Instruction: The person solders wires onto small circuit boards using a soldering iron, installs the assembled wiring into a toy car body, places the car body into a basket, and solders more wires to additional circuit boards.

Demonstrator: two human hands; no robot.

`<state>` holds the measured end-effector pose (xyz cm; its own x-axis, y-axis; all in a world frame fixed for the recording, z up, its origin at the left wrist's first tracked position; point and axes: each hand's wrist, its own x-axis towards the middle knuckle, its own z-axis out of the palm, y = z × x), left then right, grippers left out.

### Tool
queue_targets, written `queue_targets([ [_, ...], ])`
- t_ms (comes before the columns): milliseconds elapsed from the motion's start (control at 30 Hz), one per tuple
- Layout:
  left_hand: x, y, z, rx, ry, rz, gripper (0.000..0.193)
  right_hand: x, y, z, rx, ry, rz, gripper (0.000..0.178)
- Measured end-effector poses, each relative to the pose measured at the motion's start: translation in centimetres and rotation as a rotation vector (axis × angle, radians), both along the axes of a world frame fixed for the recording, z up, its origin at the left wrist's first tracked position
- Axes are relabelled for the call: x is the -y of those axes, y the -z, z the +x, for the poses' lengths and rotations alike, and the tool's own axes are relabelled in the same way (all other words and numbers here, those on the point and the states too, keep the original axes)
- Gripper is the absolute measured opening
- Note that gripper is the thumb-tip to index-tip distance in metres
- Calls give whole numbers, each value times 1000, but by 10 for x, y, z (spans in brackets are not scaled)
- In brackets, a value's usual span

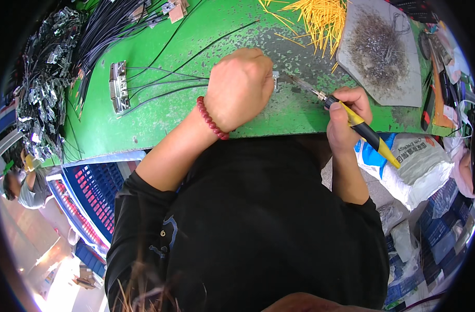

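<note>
My left hand (242, 86), closed in a fist, is pressed down over the green tabletop (159, 125). Thin grey cables (180, 78) run into its grip from a silvery metal connector part (119, 87) lying to the left. A small metal piece (275, 78) pokes out just past the fingers; the fingertips themselves are hidden. In my right hand (341, 131) is a yellow and black soldering iron (371, 137), held like a pen. Its tip slants left toward the small metal piece, with a short gap between them.
Many thin yellow tubes (320, 21) and a grey board (411, 91) with dark residue lie at the far right. Black cables (99, 41) and piled metal parts (42, 93) fill the left. Below are a blue crate (92, 190) and a white bag (422, 174). Another person (32, 192) is at far left.
</note>
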<state>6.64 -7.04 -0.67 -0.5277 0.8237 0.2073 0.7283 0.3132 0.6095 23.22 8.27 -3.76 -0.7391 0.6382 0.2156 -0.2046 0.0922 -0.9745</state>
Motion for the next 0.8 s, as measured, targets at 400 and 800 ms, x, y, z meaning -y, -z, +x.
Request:
queue_targets([
  [400, 2, 0, -2, 27, 32, 27, 6, 1, 0, 2, -72, -7, -26, 17],
  [800, -10, -5, -73, -336, -136, -233, 11, 1, 0, 4, -64, -4, -66, 21],
])
